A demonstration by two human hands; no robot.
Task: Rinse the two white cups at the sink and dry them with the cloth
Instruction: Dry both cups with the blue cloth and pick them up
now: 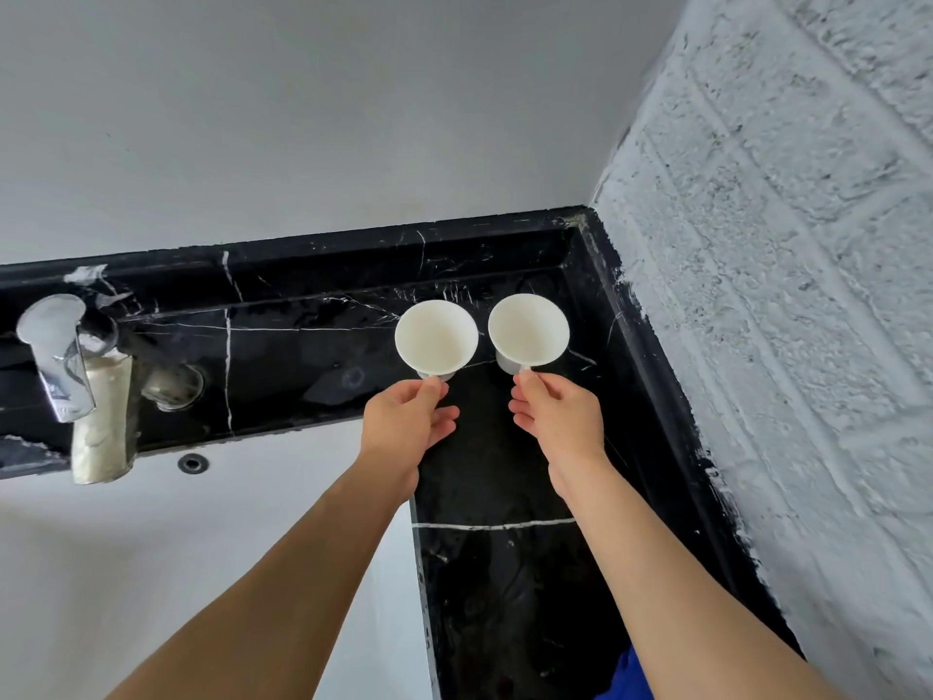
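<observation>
Two white cups stand upright side by side on the black marble counter near its back right corner. My left hand pinches the handle of the left cup. My right hand pinches the handle of the right cup. Both cups look empty inside. The white sink basin lies to the left below my left arm. A cloth is not visible apart from a blue patch at the bottom edge.
A chrome faucet juts from the black ledge at far left, with an overflow hole in the basin wall. A rough white brick wall bounds the counter on the right; a smooth grey wall stands behind.
</observation>
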